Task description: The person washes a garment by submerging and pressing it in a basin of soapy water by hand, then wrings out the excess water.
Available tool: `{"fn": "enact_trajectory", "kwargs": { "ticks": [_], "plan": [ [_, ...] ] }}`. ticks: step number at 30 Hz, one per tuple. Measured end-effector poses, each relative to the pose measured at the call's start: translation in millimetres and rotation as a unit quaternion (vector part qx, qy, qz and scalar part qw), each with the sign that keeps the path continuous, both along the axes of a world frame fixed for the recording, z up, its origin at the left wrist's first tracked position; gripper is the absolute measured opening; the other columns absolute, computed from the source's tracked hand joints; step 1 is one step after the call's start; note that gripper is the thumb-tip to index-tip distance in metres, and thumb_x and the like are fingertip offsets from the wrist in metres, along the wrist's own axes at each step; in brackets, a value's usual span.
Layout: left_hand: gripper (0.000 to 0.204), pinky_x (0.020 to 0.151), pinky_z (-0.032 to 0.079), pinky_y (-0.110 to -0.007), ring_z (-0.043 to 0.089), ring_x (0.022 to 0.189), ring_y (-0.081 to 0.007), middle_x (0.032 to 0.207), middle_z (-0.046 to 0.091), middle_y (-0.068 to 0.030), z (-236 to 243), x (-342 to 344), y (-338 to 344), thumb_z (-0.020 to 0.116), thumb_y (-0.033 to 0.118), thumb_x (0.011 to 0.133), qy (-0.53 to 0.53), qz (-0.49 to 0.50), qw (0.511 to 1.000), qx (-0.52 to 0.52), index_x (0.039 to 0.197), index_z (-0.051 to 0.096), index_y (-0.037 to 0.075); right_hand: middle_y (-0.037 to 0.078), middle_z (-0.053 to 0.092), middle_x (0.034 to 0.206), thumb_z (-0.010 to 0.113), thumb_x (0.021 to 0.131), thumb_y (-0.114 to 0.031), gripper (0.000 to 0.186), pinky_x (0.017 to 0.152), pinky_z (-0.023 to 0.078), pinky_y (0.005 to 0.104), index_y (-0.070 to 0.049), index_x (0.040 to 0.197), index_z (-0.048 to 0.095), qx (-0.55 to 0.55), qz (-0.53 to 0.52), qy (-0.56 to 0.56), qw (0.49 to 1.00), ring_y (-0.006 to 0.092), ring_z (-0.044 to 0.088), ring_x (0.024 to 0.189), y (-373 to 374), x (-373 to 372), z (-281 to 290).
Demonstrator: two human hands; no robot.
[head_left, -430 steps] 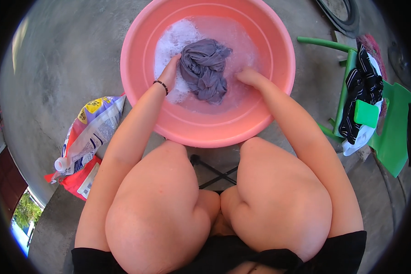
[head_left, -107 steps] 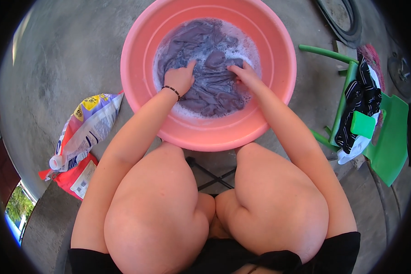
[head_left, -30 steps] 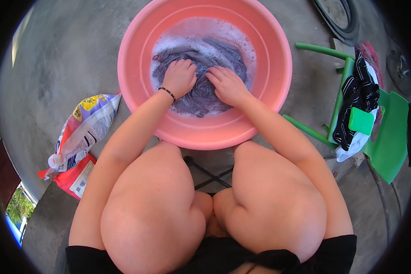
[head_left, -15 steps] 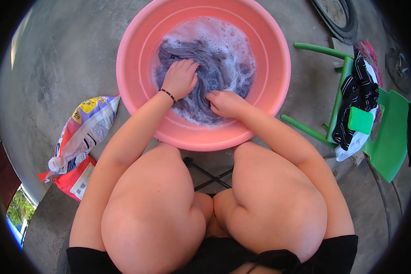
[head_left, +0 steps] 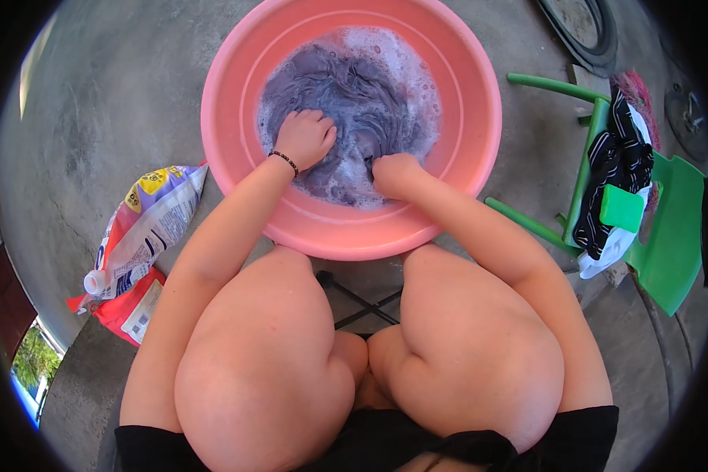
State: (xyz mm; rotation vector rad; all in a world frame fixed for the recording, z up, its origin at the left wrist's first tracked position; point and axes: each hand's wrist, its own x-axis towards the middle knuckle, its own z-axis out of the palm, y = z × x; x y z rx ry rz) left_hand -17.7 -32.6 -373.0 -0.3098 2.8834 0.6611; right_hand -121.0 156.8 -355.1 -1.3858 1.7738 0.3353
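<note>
A pink plastic tub (head_left: 470, 102) in front of my knees holds soapy water and a soaked grey cloth (head_left: 334, 86). My left hand (head_left: 304, 141), with a dark beaded bracelet at the wrist, is on the cloth at the tub's left middle, fingers curled into its folds. My right hand (head_left: 393, 175) is lower and to the right, near the inner front of the tub, closed on a fold of the same cloth, its fingertips partly hidden. White foam (head_left: 389, 55) lies mostly along the back and right of the water.
At left lie a refill pouch with a spout (head_left: 145, 220) and a red bag (head_left: 126, 315). At right a small green chair (head_left: 667, 252) carries black striped and white clothing (head_left: 602, 204) under a green block (head_left: 619, 208). A dark tyre (head_left: 598, 55) lies at back right on concrete.
Since half a second ago the cloth has bunched differently, foam shifting right. My left hand has dropped slightly; my right hand has moved right and curled further. Earlier, the cloth was a compact bundle.
</note>
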Motion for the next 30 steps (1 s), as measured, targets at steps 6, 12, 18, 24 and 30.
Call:
{"fn": "enact_trajectory", "kwargs": {
  "ticks": [6,12,18,24,30],
  "plan": [
    [0.028,0.095,0.037,-0.042,0.053,0.111,-0.0266,0.112,0.058,-0.0087,9.9,-7.5,2.1,0.058,0.014,0.080,0.186,0.014,0.982,-0.024,0.107,0.060,0.009,0.013,0.065,0.112,0.057,0.081,-0.017,0.031,0.084,0.049,0.0388,-0.006,0.109,0.066,-0.378,-0.038,0.021,0.925,0.0272,0.062,0.107,-21.3,-16.7,15.0],
    [0.032,0.097,0.037,-0.042,0.052,0.113,-0.0274,0.117,0.056,-0.0103,9.0,-9.4,-3.5,0.057,0.014,0.081,0.179,0.044,0.982,-0.047,0.112,0.058,0.007,0.007,0.063,0.118,0.062,0.080,-0.019,0.033,0.084,0.047,0.0401,-0.011,0.112,0.068,-0.094,0.043,0.265,0.959,0.0288,0.058,0.112,-6.7,-40.9,-1.4],
    [0.037,0.098,0.037,-0.043,0.051,0.113,-0.0284,0.120,0.054,-0.0113,11.5,-11.3,-1.7,0.057,0.014,0.079,0.201,0.044,0.977,-0.046,0.115,0.056,0.007,0.012,0.068,0.109,0.059,0.081,-0.017,0.026,0.071,0.054,0.0427,-0.010,0.102,0.072,0.034,0.044,-0.048,0.997,0.0297,0.067,0.095,-21.5,-6.6,12.7],
    [0.039,0.099,0.035,-0.043,0.049,0.117,-0.0289,0.124,0.053,-0.0114,12.1,-11.6,-3.3,0.056,0.013,0.081,0.185,0.043,0.981,-0.042,0.119,0.054,0.007,0.013,0.069,0.096,0.053,0.084,-0.013,0.026,0.069,0.055,0.0399,-0.010,0.106,0.066,-0.189,-0.139,0.186,0.954,0.0294,0.069,0.087,-33.9,-51.0,15.3],
    [0.037,0.099,0.034,-0.044,0.048,0.116,-0.0296,0.125,0.051,-0.0119,11.1,-8.8,-4.1,0.056,0.014,0.082,0.159,0.067,0.984,-0.041,0.118,0.055,0.007,0.002,0.069,0.113,0.070,0.079,-0.019,0.035,0.075,0.055,0.0371,-0.012,0.114,0.069,0.200,-0.018,0.096,0.975,0.0232,0.067,0.101,-19.2,-21.1,6.8]
  ]
}}
